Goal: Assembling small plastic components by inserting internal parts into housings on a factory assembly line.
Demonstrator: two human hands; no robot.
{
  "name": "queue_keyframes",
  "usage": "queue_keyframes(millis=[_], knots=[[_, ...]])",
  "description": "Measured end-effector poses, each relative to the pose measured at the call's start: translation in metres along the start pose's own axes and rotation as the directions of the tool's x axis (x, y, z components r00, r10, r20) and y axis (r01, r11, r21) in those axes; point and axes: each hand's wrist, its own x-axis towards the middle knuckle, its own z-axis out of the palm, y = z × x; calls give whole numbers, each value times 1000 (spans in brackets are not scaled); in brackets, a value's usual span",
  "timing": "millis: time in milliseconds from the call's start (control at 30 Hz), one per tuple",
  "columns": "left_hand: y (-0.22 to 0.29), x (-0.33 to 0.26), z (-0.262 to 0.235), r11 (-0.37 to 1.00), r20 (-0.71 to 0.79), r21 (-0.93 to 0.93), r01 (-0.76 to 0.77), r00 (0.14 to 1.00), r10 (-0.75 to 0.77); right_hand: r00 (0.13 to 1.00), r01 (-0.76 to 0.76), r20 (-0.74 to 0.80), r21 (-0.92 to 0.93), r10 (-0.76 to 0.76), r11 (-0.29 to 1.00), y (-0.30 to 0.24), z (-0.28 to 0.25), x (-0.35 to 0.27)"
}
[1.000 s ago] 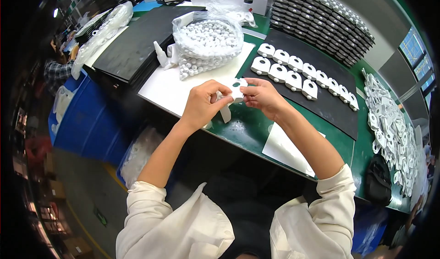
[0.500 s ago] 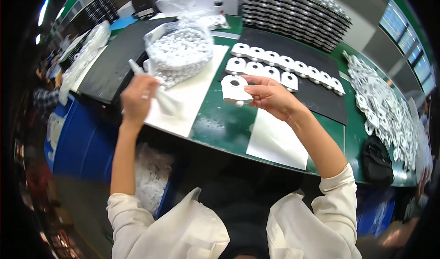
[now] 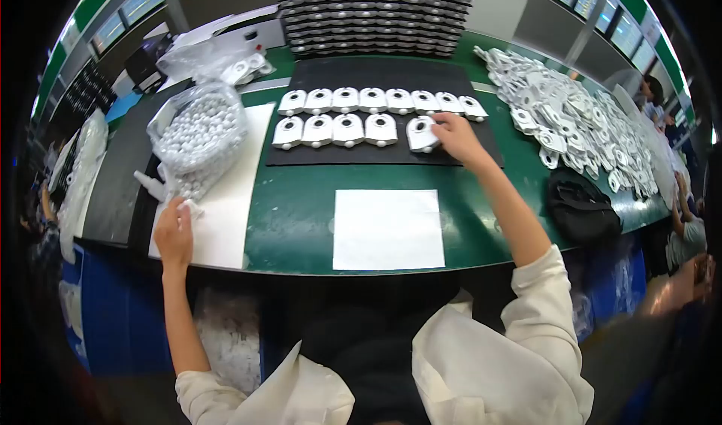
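My right hand (image 3: 456, 138) pinches a white plastic housing with a round hole (image 3: 422, 135) by its right side, at the black mat's front row. To its left, with a gap between, several matching housings (image 3: 347, 131) stand in that row. Behind them runs a longer row of the same parts (image 3: 372, 101). My left hand (image 3: 174, 233) is closed on a crumpled white cloth-like piece (image 3: 193, 208), by the table's front left. Just beyond it are a white nozzle bottle (image 3: 153, 186) and a clear plastic bag of small white balls (image 3: 199, 132).
A white sheet (image 3: 388, 229) lies on the green table (image 3: 301, 222) near the front edge. Loose white parts (image 3: 568, 113) are heaped at the right, behind a black pouch (image 3: 580, 207). Stacked black trays (image 3: 376, 19) rise at the back. Blue bins (image 3: 124, 312) stand below.
My right hand has carried the housing from above the table to the front row on the mat. My left hand has drawn down, nearer the table's front edge. The view has turned right.
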Motion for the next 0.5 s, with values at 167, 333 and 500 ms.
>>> queue_keyframes(millis=[167,333,500], knots=[[22,14,-10,998,-99,-34,-55,994,52,986,152,-44,-169,-162,974,18,22,19],[80,25,10,956,-104,-261,-135,988,111,921,301,-127,-368,-369,880,23,-47,1],[174,42,60,863,-49,-407,-300,950,307,824,-157,-434,-793,-365,589,113,-216,-9]])
